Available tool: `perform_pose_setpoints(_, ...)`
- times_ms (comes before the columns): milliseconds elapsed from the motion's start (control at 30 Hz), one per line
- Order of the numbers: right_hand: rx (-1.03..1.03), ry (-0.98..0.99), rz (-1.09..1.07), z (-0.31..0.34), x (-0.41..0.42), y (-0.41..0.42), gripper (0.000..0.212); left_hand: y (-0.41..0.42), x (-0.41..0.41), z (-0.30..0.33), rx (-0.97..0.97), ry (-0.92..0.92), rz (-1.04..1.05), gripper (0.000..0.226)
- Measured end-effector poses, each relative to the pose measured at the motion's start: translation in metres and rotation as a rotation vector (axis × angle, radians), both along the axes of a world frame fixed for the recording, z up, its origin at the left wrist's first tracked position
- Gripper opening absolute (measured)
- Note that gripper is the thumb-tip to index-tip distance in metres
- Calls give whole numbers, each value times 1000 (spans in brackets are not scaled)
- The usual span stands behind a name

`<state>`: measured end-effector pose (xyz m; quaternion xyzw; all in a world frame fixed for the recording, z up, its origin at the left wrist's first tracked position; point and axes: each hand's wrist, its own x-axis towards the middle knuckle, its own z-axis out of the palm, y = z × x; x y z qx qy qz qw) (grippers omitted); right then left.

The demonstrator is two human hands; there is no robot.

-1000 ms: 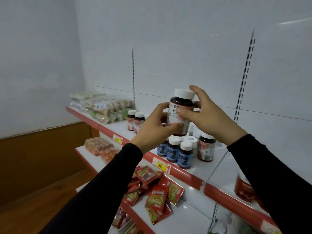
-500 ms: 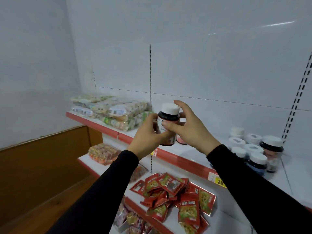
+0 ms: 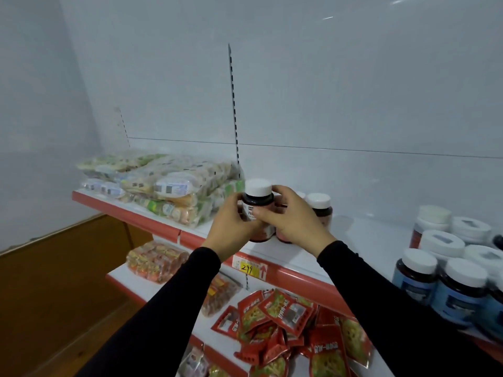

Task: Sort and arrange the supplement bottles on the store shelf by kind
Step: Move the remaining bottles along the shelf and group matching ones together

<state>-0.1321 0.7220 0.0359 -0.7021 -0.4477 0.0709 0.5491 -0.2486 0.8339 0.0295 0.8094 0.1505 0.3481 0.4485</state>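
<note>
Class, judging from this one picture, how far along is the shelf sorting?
Done: blue-label bottles stand grouped at the right. In hand: left hand and right hand grip a red-label bottle by its two matches. Left: the white-capped bottles behind the blue group look unsorted.

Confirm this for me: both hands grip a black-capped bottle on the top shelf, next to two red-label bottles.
Not quite: the head view shows the bottle has a white cap, not black. The rest holds: the left hand and right hand both grip it on the top shelf, next to the red-label bottles.
</note>
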Motion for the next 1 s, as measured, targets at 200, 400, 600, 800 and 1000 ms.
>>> perform_pose_setpoints(200,-113,15,-96,-31,15,15,24,40,16,-27,-45,49,-44,50)
perform_pose_setpoints(400,-184,-11,-295,-49,3,3,43,61,27,-47,-56,79,-116,55)
perform_pose_setpoints(600,-260,-117,-466,-55,-20,-9,48,71,32,-53,-30,117,-180,56)
perform_pose_setpoints(800,-287,-113,-528,-60,-31,-17,49,71,28,-59,-53,123,-214,57)
perform_pose_setpoints(1000,-194,-115,-553,-48,-40,-20,43,68,10,-20,-17,-6,-154,75)
